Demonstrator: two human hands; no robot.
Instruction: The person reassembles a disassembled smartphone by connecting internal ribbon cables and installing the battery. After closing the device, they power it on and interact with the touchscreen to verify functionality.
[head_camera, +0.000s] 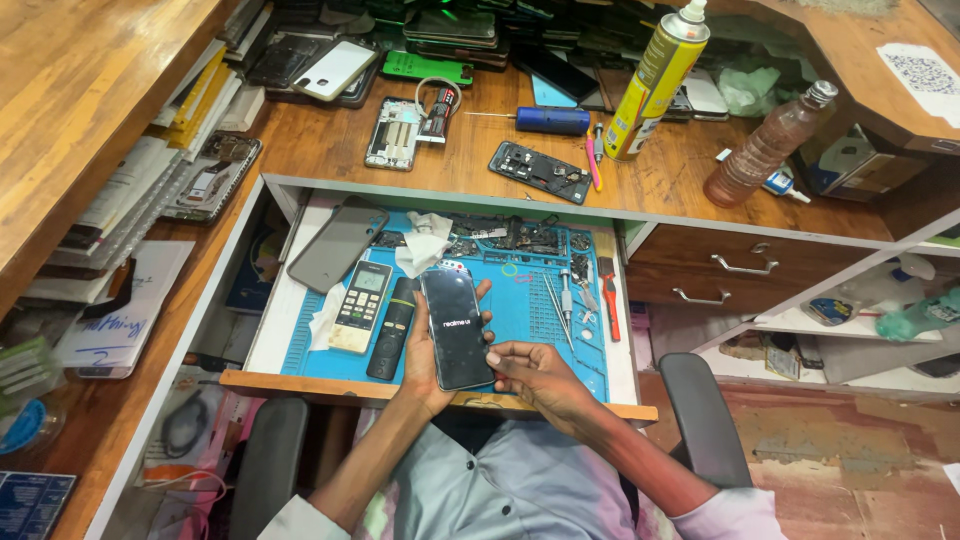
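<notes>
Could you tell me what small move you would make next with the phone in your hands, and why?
I would probably just keep the smartphone steady and wait. Its screen is dark with only a small startup logo in the middle. The left hand cradles it from beneath over the blue work mat, and the right hand touches its lower right edge, so nothing seems to need pressing yet.

Dark phone screen beside grey remote display.
</notes>
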